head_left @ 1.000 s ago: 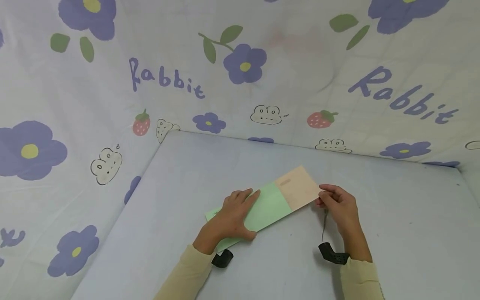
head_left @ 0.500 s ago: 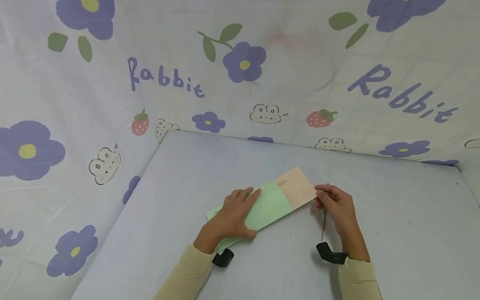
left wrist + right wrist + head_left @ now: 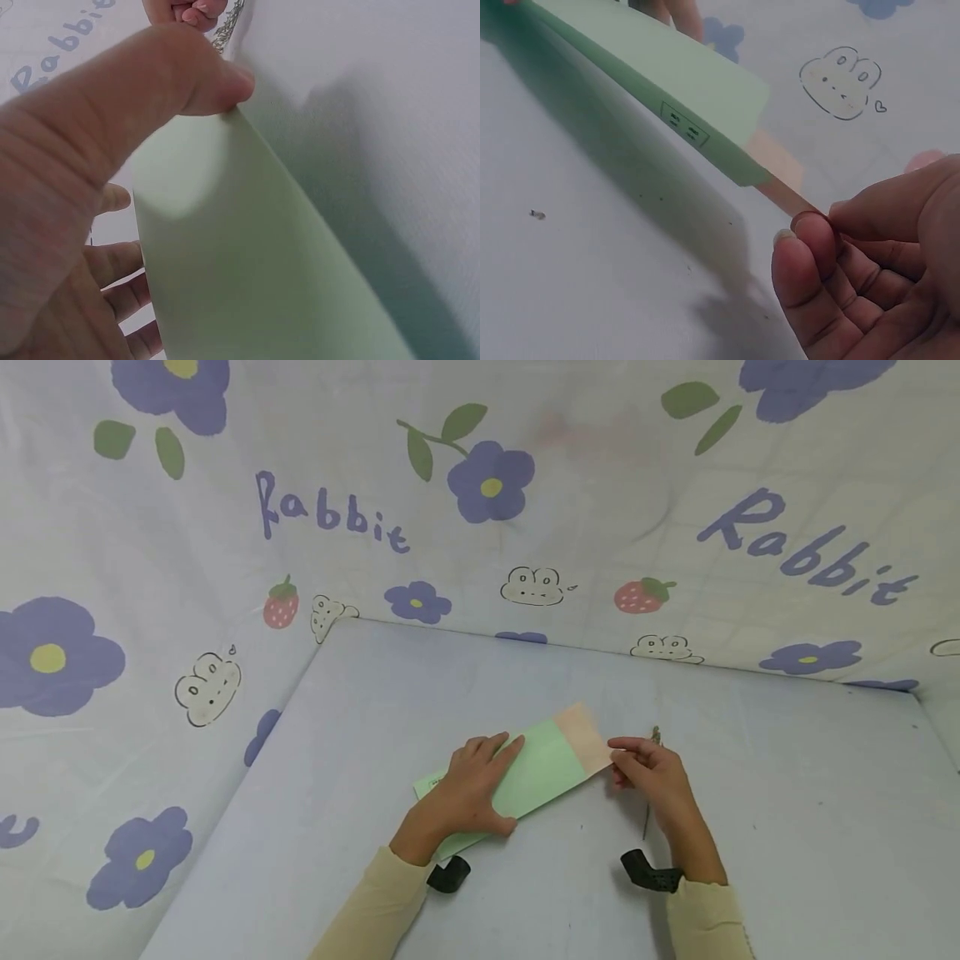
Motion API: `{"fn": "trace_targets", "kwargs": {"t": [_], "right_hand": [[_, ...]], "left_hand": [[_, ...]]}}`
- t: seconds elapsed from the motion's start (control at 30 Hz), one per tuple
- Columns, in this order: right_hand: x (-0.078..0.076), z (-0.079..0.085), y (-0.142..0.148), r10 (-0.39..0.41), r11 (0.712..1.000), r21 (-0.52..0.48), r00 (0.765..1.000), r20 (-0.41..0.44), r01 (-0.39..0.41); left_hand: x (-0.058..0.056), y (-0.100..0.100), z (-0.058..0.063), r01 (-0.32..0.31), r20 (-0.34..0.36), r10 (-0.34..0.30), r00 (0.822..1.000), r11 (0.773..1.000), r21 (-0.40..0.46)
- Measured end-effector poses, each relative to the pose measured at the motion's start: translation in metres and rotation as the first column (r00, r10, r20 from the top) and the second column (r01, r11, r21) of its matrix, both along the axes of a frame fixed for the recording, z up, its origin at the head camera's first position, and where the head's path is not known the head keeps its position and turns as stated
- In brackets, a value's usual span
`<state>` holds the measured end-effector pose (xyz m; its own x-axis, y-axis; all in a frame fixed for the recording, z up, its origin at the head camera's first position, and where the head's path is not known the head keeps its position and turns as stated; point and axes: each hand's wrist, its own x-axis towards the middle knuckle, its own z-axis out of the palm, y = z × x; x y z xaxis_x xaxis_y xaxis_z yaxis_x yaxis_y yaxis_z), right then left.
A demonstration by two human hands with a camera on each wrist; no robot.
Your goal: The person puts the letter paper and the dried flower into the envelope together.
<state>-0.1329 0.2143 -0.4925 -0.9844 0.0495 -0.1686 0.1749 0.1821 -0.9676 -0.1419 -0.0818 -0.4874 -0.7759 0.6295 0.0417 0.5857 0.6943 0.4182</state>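
A flat pale green paper sleeve (image 3: 542,768) is held at a slant a little over the table. My left hand (image 3: 468,789) grips it across its width, thumb on the near long edge and fingers toward the far one. Out of the sleeve's right end sticks a short stretch of a peach-coloured flat insert (image 3: 585,739). My right hand (image 3: 654,781) pinches the insert's outer corner between thumb and fingertips. In the right wrist view a small printed label (image 3: 684,126) shows on the sleeve's narrow side. What lies inside the sleeve is hidden.
Behind the right hand lies a thin metal stick with an ornate top (image 3: 656,735), partly covered by the hand. Black angled wrist pieces (image 3: 448,875) sit at both cuffs. White cloth printed with flowers and rabbits (image 3: 532,587) rises behind the pale table (image 3: 810,793).
My right hand has moved left and the peach insert has slid deeper into the green sleeve, so less of it shows. The left hand holds its place. More of the ornate stick is visible.
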Motion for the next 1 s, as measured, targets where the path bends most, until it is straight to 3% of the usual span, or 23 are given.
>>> {"fn": "trace_targets", "kwargs": {"t": [0.57, 0.7, 0.87, 0.93, 1.0], "right_hand": [[0.001, -0.004, -0.010, 0.074, 0.997, -0.043, 0.992, 0.106, -0.070], [0.004, -0.005, -0.012, 0.145, 0.989, -0.055, 0.983, 0.116, -0.139], [0.006, -0.007, -0.017, 0.267, 0.961, -0.115, 0.952, 0.148, -0.252], [0.007, -0.005, -0.017, 0.258, 0.965, -0.082, 0.956, 0.143, -0.248], [0.007, -0.004, -0.013, 0.165, 0.984, 0.044, 0.981, 0.100, -0.170]], "left_hand": [[0.002, 0.002, 0.003, -0.005, -0.007, 0.005, 1.000, 1.000, 0.005], [0.002, 0.003, 0.001, 0.000, -0.011, 0.000, 1.000, 1.000, 0.003], [0.004, 0.004, -0.002, 0.003, -0.016, -0.003, 1.000, 1.000, -0.020], [0.004, 0.003, -0.002, 0.002, -0.011, -0.002, 1.000, 1.000, -0.022], [0.005, 0.003, -0.003, 0.002, -0.007, -0.002, 1.000, 1.000, -0.021]]}}
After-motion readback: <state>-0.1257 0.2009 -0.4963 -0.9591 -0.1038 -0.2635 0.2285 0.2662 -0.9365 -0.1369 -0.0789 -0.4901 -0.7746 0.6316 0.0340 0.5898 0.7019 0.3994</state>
